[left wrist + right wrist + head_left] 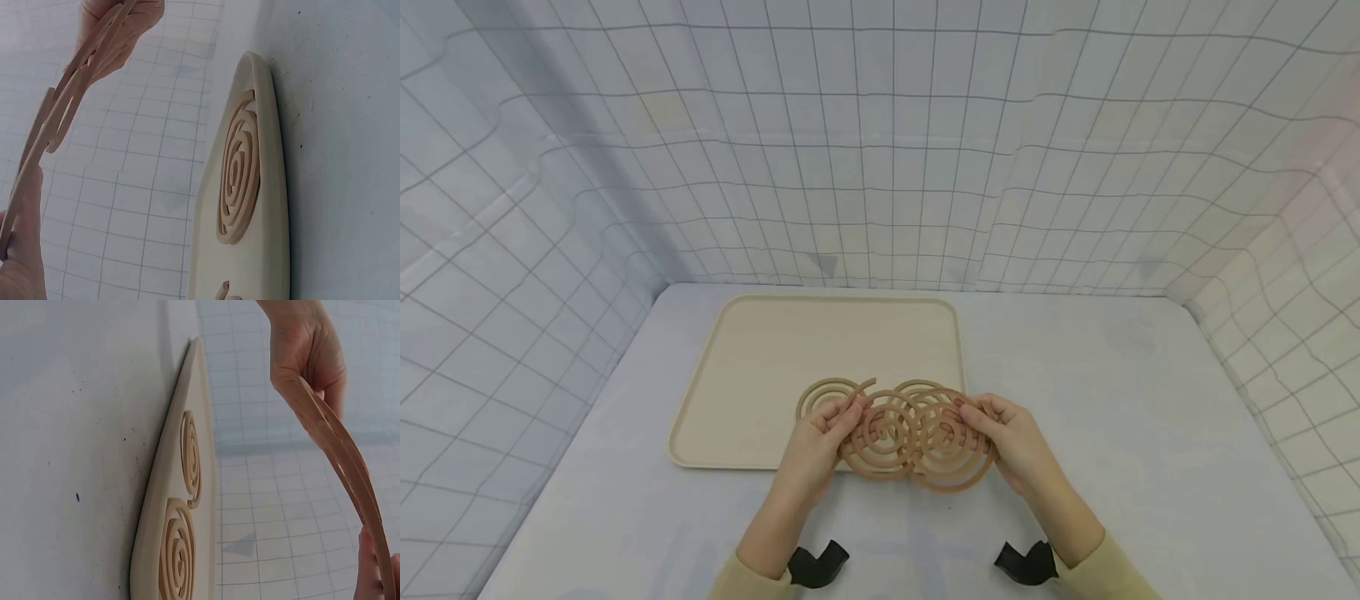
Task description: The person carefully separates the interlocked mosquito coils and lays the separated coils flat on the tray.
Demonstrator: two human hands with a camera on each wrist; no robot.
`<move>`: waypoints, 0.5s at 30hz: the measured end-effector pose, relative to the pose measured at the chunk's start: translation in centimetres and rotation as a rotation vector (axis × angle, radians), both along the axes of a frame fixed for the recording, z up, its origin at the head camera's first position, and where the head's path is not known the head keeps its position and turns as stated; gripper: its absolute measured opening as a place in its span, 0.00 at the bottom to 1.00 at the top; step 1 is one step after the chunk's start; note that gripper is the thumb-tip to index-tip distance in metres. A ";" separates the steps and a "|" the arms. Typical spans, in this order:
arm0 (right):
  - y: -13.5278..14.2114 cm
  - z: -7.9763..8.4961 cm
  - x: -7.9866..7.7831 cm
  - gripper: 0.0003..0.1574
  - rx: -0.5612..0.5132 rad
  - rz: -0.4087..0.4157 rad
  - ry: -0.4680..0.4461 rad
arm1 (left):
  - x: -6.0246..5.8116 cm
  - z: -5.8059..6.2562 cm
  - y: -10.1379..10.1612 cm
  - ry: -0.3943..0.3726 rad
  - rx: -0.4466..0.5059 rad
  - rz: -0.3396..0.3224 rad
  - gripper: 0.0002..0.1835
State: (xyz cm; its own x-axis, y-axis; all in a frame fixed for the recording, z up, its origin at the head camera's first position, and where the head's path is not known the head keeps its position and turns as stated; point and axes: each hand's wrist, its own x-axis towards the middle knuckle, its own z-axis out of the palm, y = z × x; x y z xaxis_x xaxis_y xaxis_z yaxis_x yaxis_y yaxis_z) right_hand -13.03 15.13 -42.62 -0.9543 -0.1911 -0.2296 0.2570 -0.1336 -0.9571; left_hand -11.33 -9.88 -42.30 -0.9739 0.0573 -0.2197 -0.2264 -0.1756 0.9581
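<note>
Both hands hold up a pair of overlapping brown mosquito coils, flat spirals, above the front edge of a cream tray. My left hand (811, 450) pinches the left coil (880, 477) at its outer rings, thumb on the near face. On the other side, my right hand (1017, 442) grips the outer rings of the right coil (951, 488). In the left wrist view the held coils (57, 112) appear edge-on, crossing each other midway between the hands. Two more coils lie on the tray, one of them (165, 562) nearest in the right wrist view; the held pair partly covers them in the head view.
The shallow cream tray (812, 333) with a raised rim lies left of centre on the white table (1120, 400). White walls with a grid of dark lines (917, 167) enclose the table's back and sides. Black straps (817, 565) sit at the wrists.
</note>
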 end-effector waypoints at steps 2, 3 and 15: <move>-0.1 0.1 0.2 0.05 -0.019 -0.031 -0.016 | 0.0 0.1 0.1 0.003 0.006 0.019 0.17; -0.1 0.2 0.2 0.05 -0.026 -0.045 -0.019 | 0.0 0.1 0.1 0.002 0.012 0.033 0.17; 0.3 0.3 -0.1 0.03 -0.055 -0.128 -0.036 | 0.3 0.5 -0.7 0.024 0.035 -0.010 0.14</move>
State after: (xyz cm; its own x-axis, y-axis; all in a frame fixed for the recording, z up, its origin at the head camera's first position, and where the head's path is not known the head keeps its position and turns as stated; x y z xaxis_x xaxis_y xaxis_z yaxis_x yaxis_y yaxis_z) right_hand -13.10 15.47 -42.31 -0.9632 -0.0813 -0.2562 0.2680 -0.2195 -0.9381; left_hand -10.98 -10.56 -41.78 -0.9781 0.0747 -0.1941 -0.2056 -0.2068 0.9565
